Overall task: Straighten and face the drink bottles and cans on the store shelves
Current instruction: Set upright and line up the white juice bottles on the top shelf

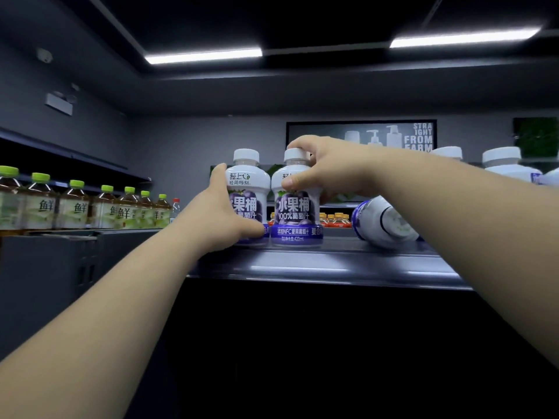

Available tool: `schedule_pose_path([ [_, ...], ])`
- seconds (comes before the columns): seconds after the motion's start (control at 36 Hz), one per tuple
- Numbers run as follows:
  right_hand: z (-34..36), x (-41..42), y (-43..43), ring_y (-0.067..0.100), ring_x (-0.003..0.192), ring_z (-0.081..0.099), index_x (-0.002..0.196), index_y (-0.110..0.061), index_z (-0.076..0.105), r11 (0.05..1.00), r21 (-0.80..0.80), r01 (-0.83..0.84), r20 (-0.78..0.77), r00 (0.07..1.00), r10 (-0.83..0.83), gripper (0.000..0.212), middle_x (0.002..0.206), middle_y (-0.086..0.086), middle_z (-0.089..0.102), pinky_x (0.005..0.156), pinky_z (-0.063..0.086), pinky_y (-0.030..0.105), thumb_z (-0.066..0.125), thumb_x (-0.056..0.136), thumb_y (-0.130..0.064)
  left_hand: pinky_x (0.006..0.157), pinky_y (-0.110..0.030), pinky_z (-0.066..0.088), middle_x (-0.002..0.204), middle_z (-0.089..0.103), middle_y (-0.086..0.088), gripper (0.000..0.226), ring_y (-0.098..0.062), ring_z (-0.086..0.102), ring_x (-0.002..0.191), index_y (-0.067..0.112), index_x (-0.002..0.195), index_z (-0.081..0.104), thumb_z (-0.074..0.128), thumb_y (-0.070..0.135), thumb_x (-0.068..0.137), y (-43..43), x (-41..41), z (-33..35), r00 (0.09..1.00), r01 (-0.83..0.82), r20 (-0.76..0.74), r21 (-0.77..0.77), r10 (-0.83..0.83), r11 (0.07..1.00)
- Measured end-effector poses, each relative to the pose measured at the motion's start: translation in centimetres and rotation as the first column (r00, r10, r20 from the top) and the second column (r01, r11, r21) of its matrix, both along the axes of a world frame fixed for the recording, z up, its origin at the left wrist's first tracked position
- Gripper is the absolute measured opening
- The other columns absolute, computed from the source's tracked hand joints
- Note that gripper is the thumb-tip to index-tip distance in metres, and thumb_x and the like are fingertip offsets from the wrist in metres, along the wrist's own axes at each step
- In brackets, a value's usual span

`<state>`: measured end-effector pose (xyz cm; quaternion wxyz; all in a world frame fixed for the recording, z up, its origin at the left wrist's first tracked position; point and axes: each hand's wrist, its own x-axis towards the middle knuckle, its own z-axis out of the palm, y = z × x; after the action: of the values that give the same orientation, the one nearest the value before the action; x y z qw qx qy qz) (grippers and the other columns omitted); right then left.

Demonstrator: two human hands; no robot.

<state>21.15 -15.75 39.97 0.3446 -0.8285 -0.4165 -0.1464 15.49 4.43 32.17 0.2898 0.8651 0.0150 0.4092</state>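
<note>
On the shelf, the left hand grasps the left juice bottle by its side. The right hand grasps the right juice bottle at the neck. Both stand upright, side by side. To the right, a third bottle lies toppled.
</note>
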Motion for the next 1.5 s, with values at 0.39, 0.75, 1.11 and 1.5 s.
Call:
schedule_pose_path([
  [0.39, 1.6, -1.3, -3.7, 0.016, 0.102, 0.067, 0.147, -0.034, 0.041, 0.983, -0.108, 0.15, 0.17, 0.977, -0.131, 0.09, 0.127, -0.001, 0.061, 0.084, 0.06, 0.039, 0.078, 0.07, -0.06, 0.115, -0.043, 0.029, 0.152, 0.034, -0.003, 0.122, -0.022, 0.033, 0.139, 0.031, 0.157, 0.008, 0.085, 0.048, 0.064, -1.4, -1.5, -1.0, 0.957, -0.076, 0.289, 0.152, 0.029, 0.985],
  [0.75, 0.6, -2.1, -17.2, 0.018, 0.102, 0.06, 0.119, -0.029, 0.066, 0.826, 0.012, 0.563, 0.512, 0.706, -0.489, 0.047, 0.113, -0.005, 0.064, 0.084, 0.047, 0.032, 0.081, 0.078, -0.046, 0.099, -0.034, 0.043, 0.12, 0.057, 0.011, 0.063, -0.01, 0.052, 0.112, 0.036, 0.126, 0.052, 0.072, 0.046, 0.068, -15.4, 1.3, 0.2, 0.909, 0.226, 0.107, 0.685, -0.402, 0.692],
  [1.11, -1.0, 0.2, -16.6, 0.032, 0.115, 0.055, 0.134, -0.027, 0.048, 0.68, -0.028, 0.733, 0.545, 0.581, -0.604, 0.077, 0.129, 0.008, 0.055, 0.093, 0.041, 0.044, 0.062, 0.075, -0.074, 0.086, -0.038, 0.046, 0.103, 0.065, 0.005, 0.041, -0.019, 0.056, 0.1, 0.024, 0.106, 0.064, 0.057, 0.057, 0.083, -16.9, 2.7, 2.6, 0.953, 0.093, 0.185, 0.575, -0.24, 0.813],
  [1.5, -0.3, 0.5, -16.8, 0.016, 0.097, 0.061, 0.131, -0.034, 0.055, 0.949, 0.05, 0.31, 0.149, 0.938, -0.314, 0.06, 0.123, -0.002, 0.057, 0.086, 0.053, 0.034, 0.082, 0.078, -0.031, 0.082, -0.035, 0.044, 0.108, 0.061, -0.001, 0.035, -0.025, 0.056, 0.102, 0.022, 0.117, 0.059, 0.048, 0.049, 0.098, -17.4, 4.4, 6.5, 0.998, 0.044, 0.045, 0.198, -0.054, 0.979],
])
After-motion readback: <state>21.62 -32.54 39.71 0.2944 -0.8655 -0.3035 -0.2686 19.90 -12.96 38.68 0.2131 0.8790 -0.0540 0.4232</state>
